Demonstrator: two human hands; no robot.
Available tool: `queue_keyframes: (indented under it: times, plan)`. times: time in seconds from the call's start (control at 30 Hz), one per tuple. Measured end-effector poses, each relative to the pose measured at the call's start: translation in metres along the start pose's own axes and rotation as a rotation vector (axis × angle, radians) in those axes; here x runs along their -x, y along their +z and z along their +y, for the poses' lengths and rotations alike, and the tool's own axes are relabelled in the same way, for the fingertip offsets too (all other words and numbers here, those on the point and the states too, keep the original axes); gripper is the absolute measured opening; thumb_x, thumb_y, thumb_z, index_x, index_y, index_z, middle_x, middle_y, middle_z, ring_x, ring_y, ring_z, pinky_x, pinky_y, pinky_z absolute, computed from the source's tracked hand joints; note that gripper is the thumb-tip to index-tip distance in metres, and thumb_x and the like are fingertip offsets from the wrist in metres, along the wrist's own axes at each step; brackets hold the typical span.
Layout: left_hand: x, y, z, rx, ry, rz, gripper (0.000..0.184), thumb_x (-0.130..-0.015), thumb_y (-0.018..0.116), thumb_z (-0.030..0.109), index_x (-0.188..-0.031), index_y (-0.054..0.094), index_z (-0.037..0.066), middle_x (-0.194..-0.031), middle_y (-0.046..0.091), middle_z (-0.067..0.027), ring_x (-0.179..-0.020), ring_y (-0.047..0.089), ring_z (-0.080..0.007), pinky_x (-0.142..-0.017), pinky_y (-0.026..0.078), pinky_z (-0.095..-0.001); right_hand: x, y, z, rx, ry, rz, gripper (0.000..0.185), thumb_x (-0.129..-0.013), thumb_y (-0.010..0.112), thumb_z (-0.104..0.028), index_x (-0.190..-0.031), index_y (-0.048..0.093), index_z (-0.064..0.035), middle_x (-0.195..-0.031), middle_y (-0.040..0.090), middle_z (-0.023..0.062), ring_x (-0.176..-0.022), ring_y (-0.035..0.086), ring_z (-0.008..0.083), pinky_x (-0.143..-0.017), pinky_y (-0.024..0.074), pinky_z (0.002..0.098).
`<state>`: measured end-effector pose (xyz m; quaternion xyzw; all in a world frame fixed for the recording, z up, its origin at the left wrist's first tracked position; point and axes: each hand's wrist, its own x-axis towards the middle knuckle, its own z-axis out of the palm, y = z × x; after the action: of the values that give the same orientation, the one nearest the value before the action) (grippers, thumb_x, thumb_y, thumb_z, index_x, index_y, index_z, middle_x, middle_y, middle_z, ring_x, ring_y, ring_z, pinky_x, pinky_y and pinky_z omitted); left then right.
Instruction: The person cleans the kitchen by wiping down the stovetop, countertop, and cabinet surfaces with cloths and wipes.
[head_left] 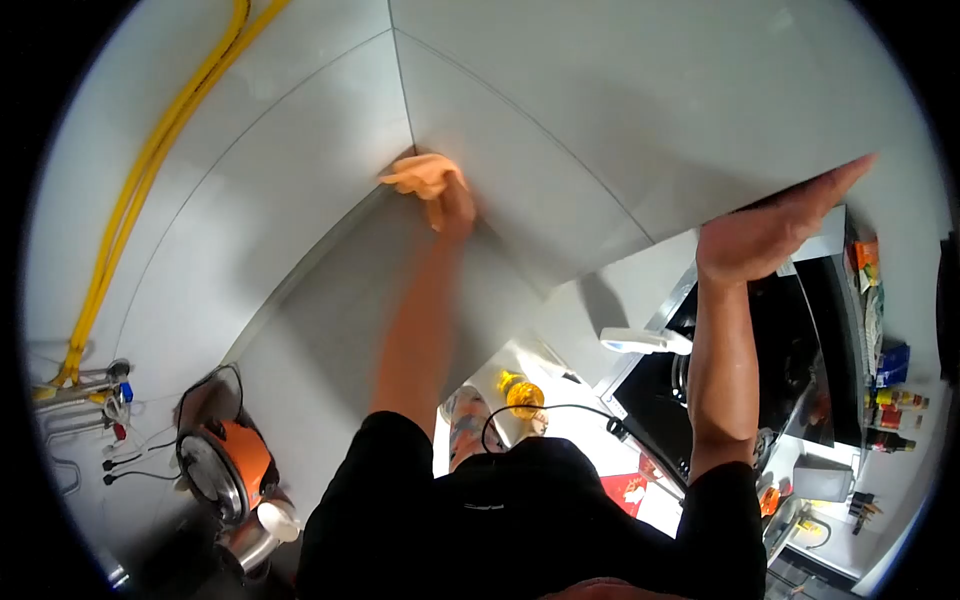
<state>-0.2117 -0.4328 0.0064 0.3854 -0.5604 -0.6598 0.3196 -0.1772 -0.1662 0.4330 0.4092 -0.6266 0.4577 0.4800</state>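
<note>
At the corner where two pale walls (560, 60) met a grey surface (330, 310), the person's left hand (456, 208) held an orange cloth (420, 175), the fingers gathered around its bunched fabric. The cloth touched the corner itself, one fold hanging beside the fingers, and the left forearm was blurred. The step in hand looked to be rubbing the cloth along that corner. The next move seemed to call for steady pressure, with fabric kept between fingertips and wall so that it reached into the narrow join.

Over to the right, the right hand (770, 235) held nothing; its fingers were straight and together, and the palm appeared to lie against the wall, though the edge-on view hid the contact. Such a brace would suit the left arm's long reach. Around the right forearm spread a black cooktop (790, 345), a white object (640, 342) near its edge. Between the arms stood a bottle of yellow liquid (524, 395). Well apart, at the far left, was an orange cooker (247, 462), below yellow hoses (218, 65).
</note>
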Motion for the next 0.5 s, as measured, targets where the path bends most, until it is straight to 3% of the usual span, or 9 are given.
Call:
queue_keyframes:
  times: [0.03, 0.07, 0.1, 0.23, 0.3, 0.33, 0.37, 0.43, 0.5]
  plan:
    - [0.021, -0.001, -0.018, -0.014, 0.0, 0.006, 0.053, -0.108, 0.041, 0.048, -0.134, 0.054, 0.004, -0.126, 0.057, -0.01, -0.113, 0.054, -0.0192, -0.096, 0.046, -0.0343, 0.001, 0.002, 0.001, -0.033, -0.009, -0.003, 0.095, -0.101, 0.03, -0.068, -0.165, 0.005, -0.0029, -0.172, 0.015, 0.0154, -0.159, 0.011, 0.0291, -0.129, 0.0041, 0.0434]
    - [0.054, -0.001, -0.032, 0.153, -0.211, -0.187, 0.048, -0.108, 0.044, 0.046, -0.134, 0.055, 0.007, -0.121, 0.061, -0.0097, -0.111, 0.057, -0.0211, -0.096, 0.048, -0.0351, 0.002, 0.003, 0.001, -0.065, -0.021, -0.005, 0.094, -0.102, 0.03, -0.068, -0.165, 0.006, -0.0026, -0.172, 0.015, 0.0161, -0.159, 0.011, 0.029, -0.129, 0.0035, 0.0435]
    - [0.093, 0.004, -0.035, 0.199, -0.298, -0.225, 0.046, -0.109, 0.045, 0.045, -0.135, 0.054, 0.008, -0.122, 0.06, -0.0089, -0.113, 0.057, -0.0201, -0.098, 0.047, -0.0345, 0.003, 0.002, -0.001, -0.073, -0.006, -0.006, 0.094, -0.102, 0.03, -0.068, -0.165, 0.006, -0.0026, -0.172, 0.015, 0.0161, -0.159, 0.011, 0.029, -0.129, 0.0035, 0.0435]
    - [0.245, 0.041, -0.051, 0.343, -0.383, -0.11, 0.041, -0.109, 0.047, 0.041, -0.137, 0.052, 0.011, -0.127, 0.057, -0.0057, -0.118, 0.054, -0.0161, -0.103, 0.043, -0.0318, -0.003, 0.007, -0.007, -0.053, -0.053, -0.019, 0.091, -0.104, 0.03, -0.066, -0.165, 0.006, -0.003, -0.172, 0.014, 0.0166, -0.159, 0.013, 0.0293, -0.129, 0.0061, 0.0426]
    - [0.286, 0.051, -0.043, 0.439, -0.438, -0.063, 0.039, -0.11, 0.049, 0.04, -0.139, 0.051, 0.013, -0.13, 0.055, -0.0041, -0.121, 0.053, -0.0141, -0.106, 0.042, -0.0305, -0.003, 0.002, -0.007, -0.041, -0.04, -0.023, 0.09, -0.105, 0.031, -0.065, -0.166, 0.007, -0.0034, -0.172, 0.014, 0.0166, -0.159, 0.013, 0.0293, -0.128, 0.0069, 0.0423]
    - [0.307, 0.039, 0.026, 0.53, -0.444, -0.127, 0.034, -0.109, 0.05, 0.026, -0.133, 0.054, 0.003, -0.132, 0.053, -0.0099, -0.126, 0.049, -0.0214, -0.111, 0.038, -0.0342, -0.001, 0.0, -0.004, -0.033, -0.056, -0.041, 0.086, -0.106, 0.027, -0.062, -0.165, 0.01, -0.0014, -0.172, 0.013, 0.0187, -0.159, 0.015, 0.0318, -0.128, 0.0107, 0.0431]
    - [0.316, 0.034, 0.032, 0.531, -0.441, -0.133, 0.034, -0.109, 0.05, 0.026, -0.133, 0.054, 0.003, -0.132, 0.053, -0.0099, -0.126, 0.049, -0.0214, -0.111, 0.038, -0.0342, 0.0, -0.003, -0.002, -0.025, -0.074, -0.053, 0.083, -0.108, 0.023, -0.06, -0.164, 0.014, 0.0006, -0.171, 0.013, 0.0207, -0.158, 0.017, 0.0344, -0.127, 0.0144, 0.044]
    - [0.32, 0.039, 0.062, 0.336, 0.025, -0.262, 0.033, -0.109, 0.049, 0.02, -0.136, 0.052, 0.001, -0.135, 0.053, -0.0134, -0.126, 0.05, -0.0269, -0.111, 0.039, -0.0394, -0.004, -0.011, -0.004, 0.018, -0.055, -0.018, 0.081, -0.108, 0.021, -0.06, -0.163, 0.021, 0.0, -0.17, 0.02, 0.0212, -0.158, 0.017, 0.0341, -0.127, 0.0156, 0.0439]
    - [0.317, 0.051, 0.106, 0.318, 0.513, -0.304, 0.031, -0.107, 0.053, 0.014, -0.135, 0.052, 0.001, -0.133, 0.054, -0.016, -0.123, 0.053, -0.0269, -0.108, 0.041, -0.042, -0.005, -0.023, -0.003, -0.126, 0.023, -0.076, 0.083, -0.104, 0.035, -0.063, -0.164, 0.026, -0.0057, -0.171, 0.023, 0.0145, -0.159, 0.016, 0.0297, -0.128, 0.0096, 0.0436]
